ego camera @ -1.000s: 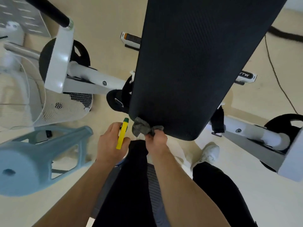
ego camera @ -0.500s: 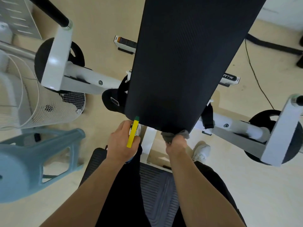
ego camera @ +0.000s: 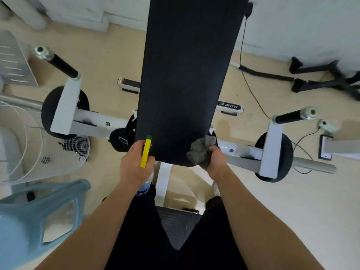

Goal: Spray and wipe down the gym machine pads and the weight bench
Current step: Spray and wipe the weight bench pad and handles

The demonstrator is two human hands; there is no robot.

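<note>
Two hands work the near end of the long black bench pad (ego camera: 183,84), which runs up the middle of the view, away from the person. It looks firm, fixed and faintly textured, so there's nothing to lift. It simply takes pressure, and the rounded near edge is the place to press.

Below, between the person's legs, a ribbed seat pad (ego camera: 178,225) peeks out, mostly covered.

The left hand (ego camera: 132,166) curls round the spray bottle (ego camera: 145,152), with the yellow trigger and green nozzle up by the pad's left corner. It's probably light, rigid plastic, slick if wet, and best gripped at the neck.

The right hand (ego camera: 216,160) bunches the grey cloth (ego camera: 200,152) against the right corner. It's soft and limp and wants a full fistful.

The bottle's body hides under the hand, so its fill level is unknown. Whether the pad is wet can't be made out, and its far end is cut off at the top.
</note>
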